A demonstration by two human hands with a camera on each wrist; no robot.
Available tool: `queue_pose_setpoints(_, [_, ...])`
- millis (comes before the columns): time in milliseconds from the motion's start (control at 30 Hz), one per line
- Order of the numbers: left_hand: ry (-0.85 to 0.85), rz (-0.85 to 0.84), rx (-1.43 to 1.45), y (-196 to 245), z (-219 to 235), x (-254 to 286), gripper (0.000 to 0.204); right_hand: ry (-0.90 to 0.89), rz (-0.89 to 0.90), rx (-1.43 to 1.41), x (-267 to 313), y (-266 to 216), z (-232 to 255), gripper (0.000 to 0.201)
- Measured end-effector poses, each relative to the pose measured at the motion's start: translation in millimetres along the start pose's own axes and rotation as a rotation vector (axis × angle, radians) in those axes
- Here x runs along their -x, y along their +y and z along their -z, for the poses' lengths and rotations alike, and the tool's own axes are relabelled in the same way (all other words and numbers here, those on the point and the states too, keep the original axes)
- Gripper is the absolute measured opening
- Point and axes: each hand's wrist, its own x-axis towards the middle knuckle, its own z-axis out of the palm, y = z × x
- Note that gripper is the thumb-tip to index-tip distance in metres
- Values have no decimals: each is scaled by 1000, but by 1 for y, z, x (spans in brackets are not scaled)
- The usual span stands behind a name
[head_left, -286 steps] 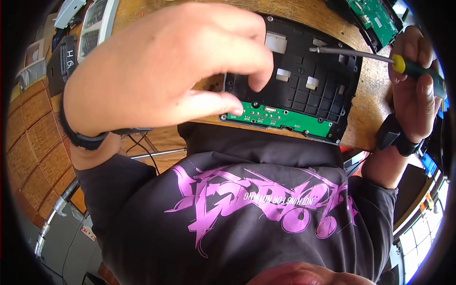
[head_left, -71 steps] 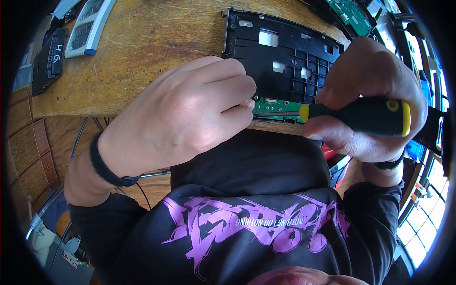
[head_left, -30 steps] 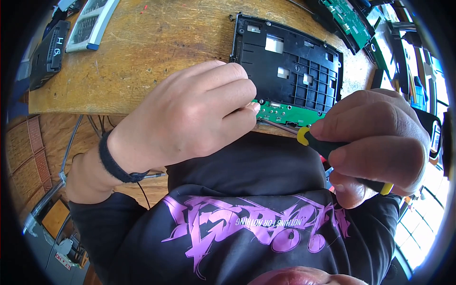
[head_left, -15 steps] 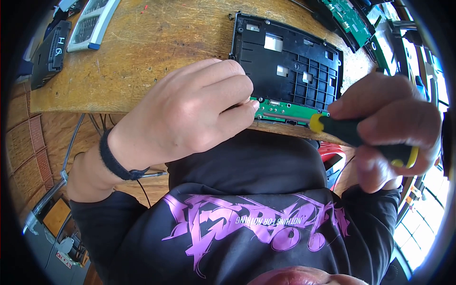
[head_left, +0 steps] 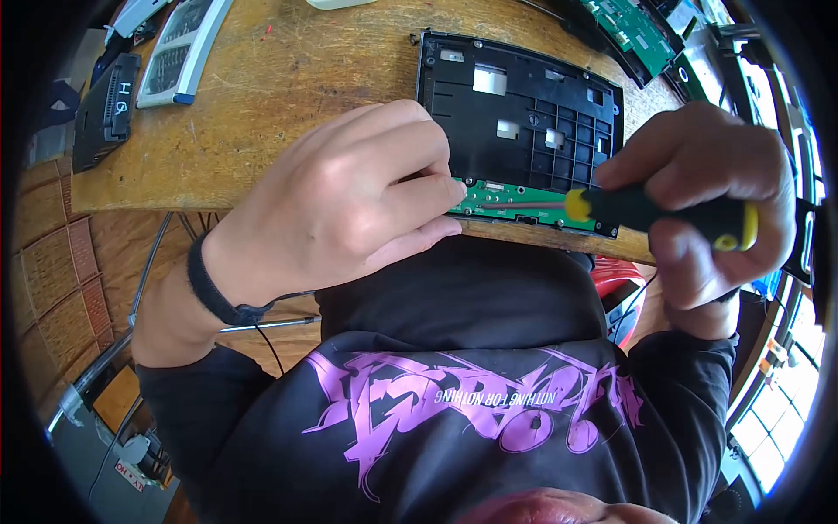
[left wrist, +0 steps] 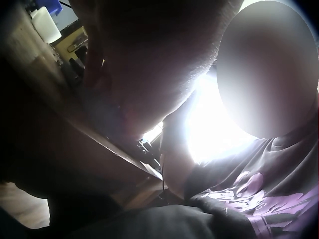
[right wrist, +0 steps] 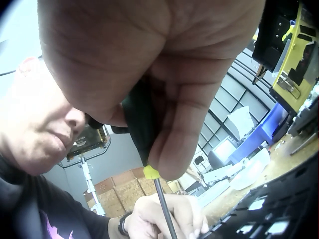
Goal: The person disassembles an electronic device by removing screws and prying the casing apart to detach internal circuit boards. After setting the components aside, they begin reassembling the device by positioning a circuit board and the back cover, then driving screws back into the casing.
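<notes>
Your right hand [head_left: 733, 166] grips the yellow-collared screwdriver [head_left: 627, 208] over the green circuit board [head_left: 543, 197], right of frame centre, while your left hand [head_left: 358, 188], hold unclear, now has its thumb parted downward, likely improving access to the board's left end.

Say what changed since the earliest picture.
The right hand drew the screwdriver from across the black panel toward the body, over the green board; the left hand, spread before, now curls at the board's left end. The screwdriver stays gripped, the panel on the table.
</notes>
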Motion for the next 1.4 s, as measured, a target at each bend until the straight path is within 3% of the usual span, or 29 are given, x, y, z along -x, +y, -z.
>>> queue_pose_setpoints(33, [-2, 2, -7, 0, 0, 0, 44, -139, 136, -47, -3, 6, 0, 37])
queue_pose_setpoints(367, [-13, 27, -45, 3, 1, 2, 42, -212, 54, 12, -15, -17, -9, 29])
queue_pose_setpoints(467, [-26, 28, -43, 3, 2, 1, 41, -117, 42, 56, -9, -20, -14, 27])
queue_pose_setpoints(567, [-14, 11, -47, 3, 4, -2, 39, -140, 0, 44, -9, -23, -12, 26])
queue_pose_setpoints(767, [8, 6, -41, 4, 5, -2, 36, -93, 73, 63, -15, -24, -21, 27])
queue_pose_setpoints(833, [13, -2, -34, 4, 4, -3, 36, -156, 134, 117, -19, -29, -21, 28])
queue_pose_setpoints(1033, [-10, 5, -48, 5, 5, -4, 33, -137, 200, 165, -26, -30, -26, 43])
queue_pose_setpoints(1133, [-24, 4, -31, 5, 7, -4, 33, -85, 120, 266, -27, -29, -24, 54])
queue_pose_setpoints(1267, [2, -11, -50, 6, 8, -4, 33, -34, -24, 296, -31, -33, -22, 44])
queue_pose_setpoints(1400, [3, 6, -34, 5, 6, -4, 32, -104, 76, 196, -29, -33, -22, 43])
